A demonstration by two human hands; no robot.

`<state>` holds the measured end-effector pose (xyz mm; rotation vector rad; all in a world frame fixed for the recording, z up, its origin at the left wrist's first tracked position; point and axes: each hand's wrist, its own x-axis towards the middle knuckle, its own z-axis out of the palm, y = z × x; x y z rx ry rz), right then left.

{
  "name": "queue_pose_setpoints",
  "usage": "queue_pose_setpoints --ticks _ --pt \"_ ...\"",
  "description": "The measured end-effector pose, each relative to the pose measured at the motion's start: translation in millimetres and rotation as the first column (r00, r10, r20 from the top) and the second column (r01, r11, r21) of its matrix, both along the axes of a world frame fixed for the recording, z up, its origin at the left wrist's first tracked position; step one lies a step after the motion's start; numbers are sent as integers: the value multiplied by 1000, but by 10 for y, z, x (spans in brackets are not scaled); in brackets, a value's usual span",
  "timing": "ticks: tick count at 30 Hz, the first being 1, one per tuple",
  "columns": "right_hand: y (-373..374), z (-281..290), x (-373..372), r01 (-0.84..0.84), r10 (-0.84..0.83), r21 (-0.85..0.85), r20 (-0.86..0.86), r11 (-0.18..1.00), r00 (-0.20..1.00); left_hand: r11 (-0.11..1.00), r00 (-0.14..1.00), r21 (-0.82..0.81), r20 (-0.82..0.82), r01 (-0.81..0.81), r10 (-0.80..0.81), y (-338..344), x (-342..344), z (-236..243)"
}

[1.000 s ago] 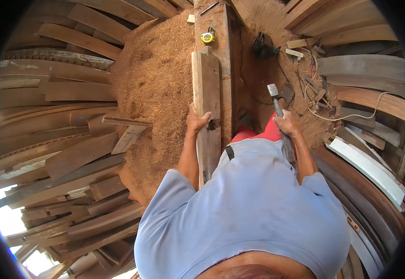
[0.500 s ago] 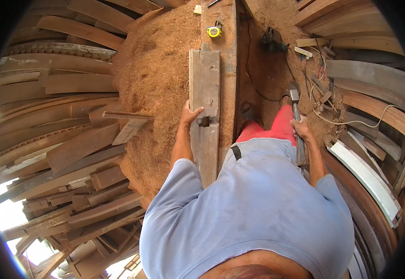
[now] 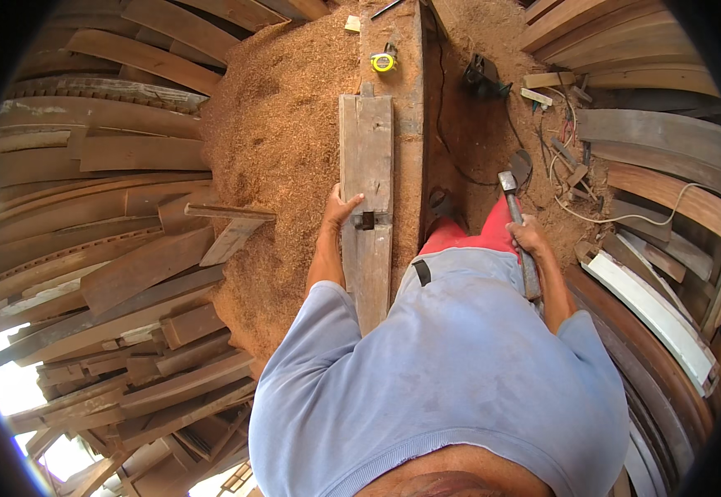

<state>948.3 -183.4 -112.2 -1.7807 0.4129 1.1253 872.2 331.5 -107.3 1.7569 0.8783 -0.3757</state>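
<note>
A weathered wooden plank [image 3: 373, 149] lies lengthwise on a narrow wooden bench [image 3: 408, 103], with a dark square hole [image 3: 365, 220] cut in it. My left hand [image 3: 341, 206] grips the plank's left edge beside the hole, thumb on the top face and fingers mostly hidden at the side. In my right hand [image 3: 528, 235] is a hammer [image 3: 514, 205], held by its handle to the right of the bench. Its metal head points away from me, and the head is apart from the plank.
Farther along the bench sits a yellow tape measure [image 3: 383, 62]. Sawdust [image 3: 278, 141] is heaped to the left, with stacked boards [image 3: 141, 153] beyond. A dark power tool [image 3: 483, 74], cables and a pale cord [image 3: 617, 219] lie on the right-hand floor near more boards [image 3: 658, 128].
The hammer has tilted, its head shifting left toward the bench, and my right hand has moved slightly left with it. My left hand keeps its place on the plank.
</note>
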Motion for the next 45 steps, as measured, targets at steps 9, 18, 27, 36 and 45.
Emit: queue_pose_setpoints --ticks 9,18,27,36,45 --pt "47 -10 -67 -46 46 -13 -9 999 999 997 1000 -68 -3 -27 26 154 -62 -234" --pt "76 110 -80 -29 27 -56 -41 998 999 999 1000 -44 -10 -18 18 132 -66 -328" --pt "181 121 -99 -75 71 -85 -49 994 996 990 995 -97 18 -99 101 262 -142 -729" --pt "342 40 -106 -182 176 -78 -75 980 981 998 997 48 64 -44 41 100 -218 -834" --pt "427 -4 -119 -301 300 -77 -20 951 954 986 998 163 -49 -34 43 -97 -79 -612"
